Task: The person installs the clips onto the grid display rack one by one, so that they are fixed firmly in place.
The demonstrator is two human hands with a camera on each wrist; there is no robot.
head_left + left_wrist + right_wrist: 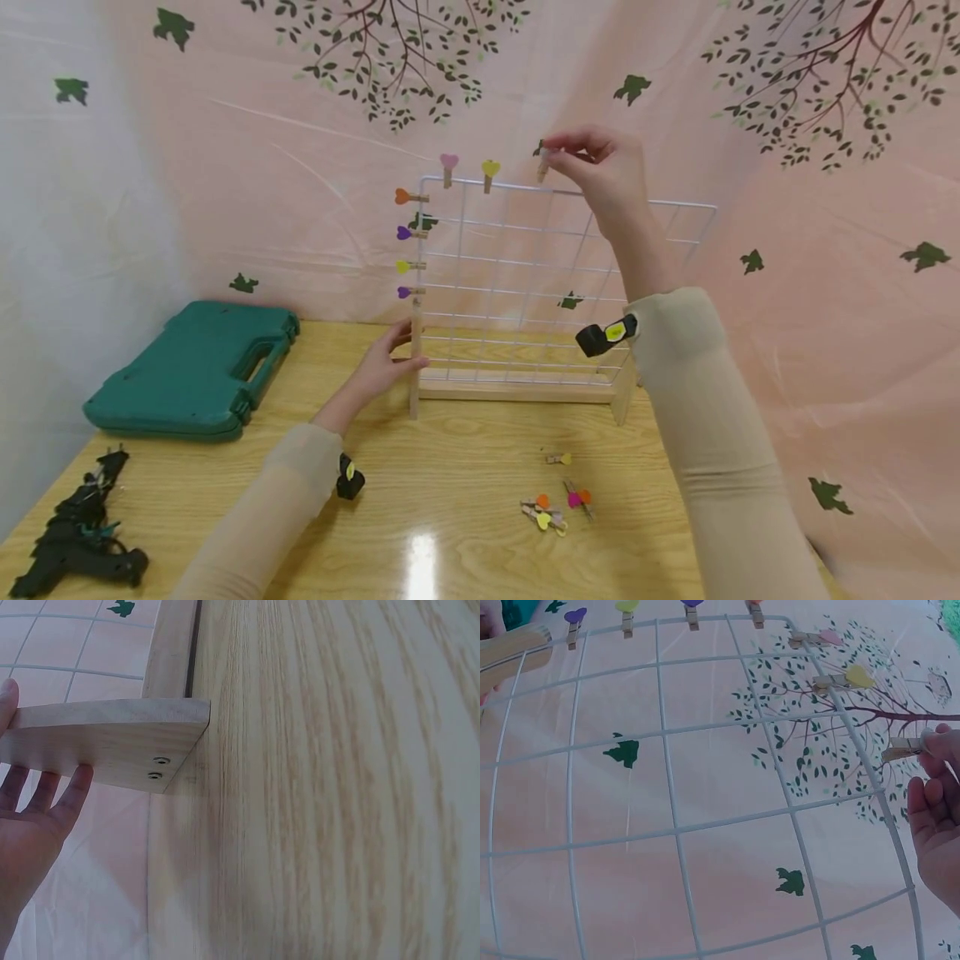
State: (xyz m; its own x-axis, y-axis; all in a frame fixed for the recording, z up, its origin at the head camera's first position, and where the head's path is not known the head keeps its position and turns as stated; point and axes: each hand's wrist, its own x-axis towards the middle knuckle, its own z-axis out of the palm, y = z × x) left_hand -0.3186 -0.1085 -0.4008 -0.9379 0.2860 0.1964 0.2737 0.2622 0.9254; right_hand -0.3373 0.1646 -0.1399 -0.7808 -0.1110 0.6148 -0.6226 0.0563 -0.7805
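Note:
A white wire grid rack (517, 257) stands on wooden legs. My left hand (385, 363) grips its left wooden leg (415, 387); in the left wrist view the thumb lies on one side of the leg (112, 742) and the fingers on the other. My right hand (611, 171) pinches a small wooden clothespin (542, 171) at the top wire. In the right wrist view this clothespin (901, 748) points at the wire; its tip seems just short of it. A pink heart clothespin (448, 167) and a yellow one (489, 173) sit on the top wire.
Several heart clothespins, including an orange one (405, 196), line the grid's left edge. Loose clothespins (546, 512) lie on the table (450, 467) in front. A green case (195, 367) and a black drill-like tool (78, 533) are at left. A printed cloth (337, 250) hangs behind.

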